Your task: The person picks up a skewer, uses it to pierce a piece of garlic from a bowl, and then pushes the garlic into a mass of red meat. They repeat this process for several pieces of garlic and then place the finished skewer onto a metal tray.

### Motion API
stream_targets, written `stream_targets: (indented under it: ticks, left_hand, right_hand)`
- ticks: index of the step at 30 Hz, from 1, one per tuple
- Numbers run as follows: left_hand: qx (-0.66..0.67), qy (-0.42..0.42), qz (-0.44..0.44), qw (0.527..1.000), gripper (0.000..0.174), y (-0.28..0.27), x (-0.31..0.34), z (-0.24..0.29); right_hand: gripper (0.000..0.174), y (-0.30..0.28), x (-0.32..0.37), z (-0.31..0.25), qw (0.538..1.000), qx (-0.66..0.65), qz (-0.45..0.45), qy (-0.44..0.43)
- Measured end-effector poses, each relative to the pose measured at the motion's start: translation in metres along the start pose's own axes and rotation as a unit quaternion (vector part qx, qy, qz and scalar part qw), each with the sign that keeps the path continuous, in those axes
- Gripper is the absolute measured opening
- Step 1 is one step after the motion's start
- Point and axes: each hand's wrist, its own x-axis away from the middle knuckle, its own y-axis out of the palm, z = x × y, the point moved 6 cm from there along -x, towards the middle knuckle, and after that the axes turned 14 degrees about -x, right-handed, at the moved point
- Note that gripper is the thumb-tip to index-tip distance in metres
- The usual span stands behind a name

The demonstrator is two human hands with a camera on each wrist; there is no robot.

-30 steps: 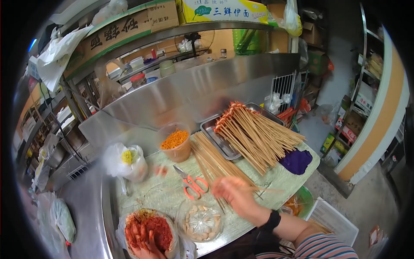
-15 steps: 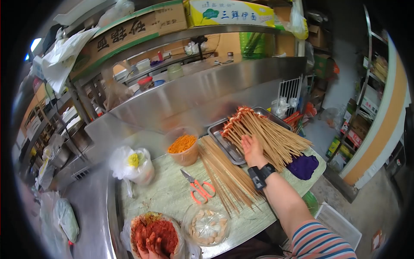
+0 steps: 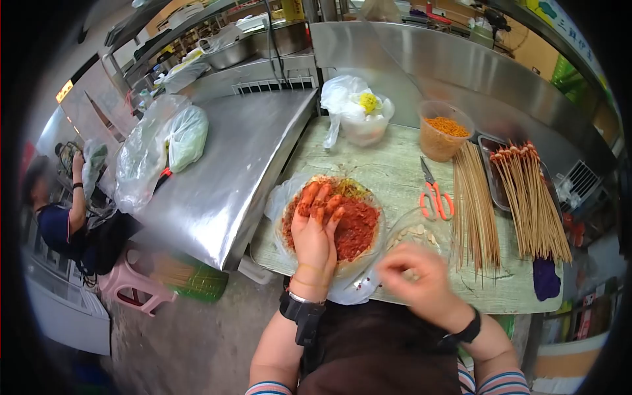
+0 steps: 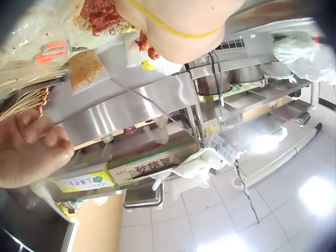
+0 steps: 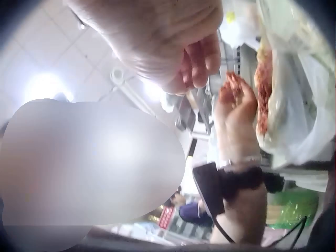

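My left hand (image 3: 315, 237), its fingertips coated red, rests over a plastic-lined bowl (image 3: 378, 253) of red minced mixture (image 3: 355, 227). Its fingers are loosely bent, and no separate piece shows between them. The blurred right hand (image 3: 421, 280) hovers at the near edge of a clear dish of pale slices (image 3: 421, 234). In the left wrist view the right hand (image 4: 34, 149) has loosely curled fingers with nothing visible in them. Loose bamboo skewers (image 3: 474, 210) lie right of orange-handled scissors (image 3: 436, 201). Finished skewers (image 3: 533, 204) with red-and-white ends rest on a metal tray (image 3: 487, 148).
A tub of orange shreds (image 3: 444, 148) and a bagged container (image 3: 368, 128) stand at the back. A purple cloth (image 3: 546, 280) lies at the right corner. Left of the board is a steel counter (image 3: 224, 151); beyond it, another person (image 3: 59, 217) and a pink stool (image 3: 131, 283).
The right hand carried a thin skewer, reached to the skewers on the tray, then came back beside the bowl. The head view swung left. The left hand stayed at the bowl.
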Motion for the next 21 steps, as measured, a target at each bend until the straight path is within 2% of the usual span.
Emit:
stream_targets:
  ticks: [2,6,9,11,14,16,18,20,21]
  left_hand:
    - [0.006,0.003,0.008,1.0,0.034,0.006,0.001,0.007]
    - [0.016,0.004,0.014,1.0,0.034,0.009,0.005,0.013]
    - [0.022,0.0,0.023,0.999,0.034,0.005,0.006,0.011]
    - [0.023,-0.005,0.028,0.999,0.033,0.007,0.008,0.007]
    - [-0.002,0.016,0.012,1.0,0.031,0.013,0.01,0.006]
    - [-0.027,0.071,0.011,0.997,0.03,0.014,0.01,0.01]
    - [-0.06,0.088,0.009,0.994,0.03,0.009,0.007,0.003]
    - [-0.095,0.105,0.004,0.99,0.03,0.008,0.005,0.0]
    - [-0.083,0.105,0.0,0.991,0.029,0.009,0.005,-0.002]
  right_hand:
    - [0.012,0.036,-0.005,-0.002,0.996,0.047,-0.048,-0.061]
    - [0.014,0.061,-0.007,0.007,0.992,0.086,-0.066,-0.063]
    - [0.015,0.061,-0.005,0.008,0.989,0.128,-0.041,-0.056]
    - [0.015,0.054,-0.006,0.012,0.995,0.094,-0.017,-0.007]
    - [0.015,0.056,-0.004,0.015,0.995,0.099,-0.026,-0.008]
    - [0.014,0.055,-0.003,0.022,0.995,0.098,-0.024,-0.012]
    - [0.013,0.053,-0.002,0.023,0.995,0.095,-0.024,-0.016]
    - [0.013,0.055,-0.001,0.026,0.998,0.007,-0.056,0.015]
    - [0.013,0.056,-0.001,0.023,0.998,0.006,-0.056,0.014]
